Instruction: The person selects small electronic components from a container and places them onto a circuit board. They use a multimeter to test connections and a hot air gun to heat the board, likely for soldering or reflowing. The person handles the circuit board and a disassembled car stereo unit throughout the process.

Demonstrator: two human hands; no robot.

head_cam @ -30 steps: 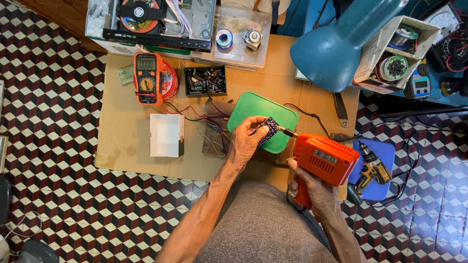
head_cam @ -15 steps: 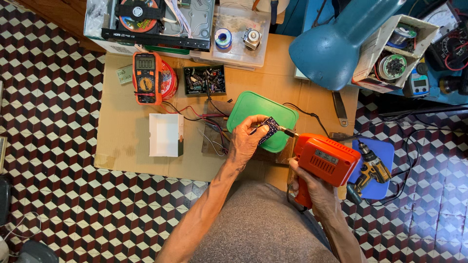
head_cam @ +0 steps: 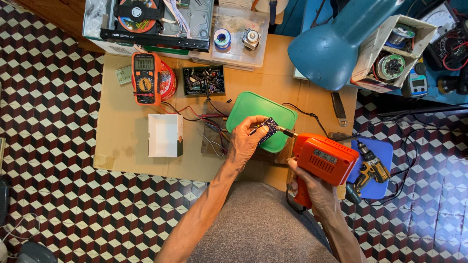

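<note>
Cardboard [head_cam: 126, 146] over checkered tile floor [head_cam: 48, 195]

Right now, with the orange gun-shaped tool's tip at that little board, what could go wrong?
1. The left hand pinches the small dark circuit board right beside the tip of the orange soldering gun; a slip could likely burn the fingers.
2. The work hangs just over the green plastic lid, which the tip might mark or melt.
3. Loose red and black wires lie close to the left hand and could snag.
</note>
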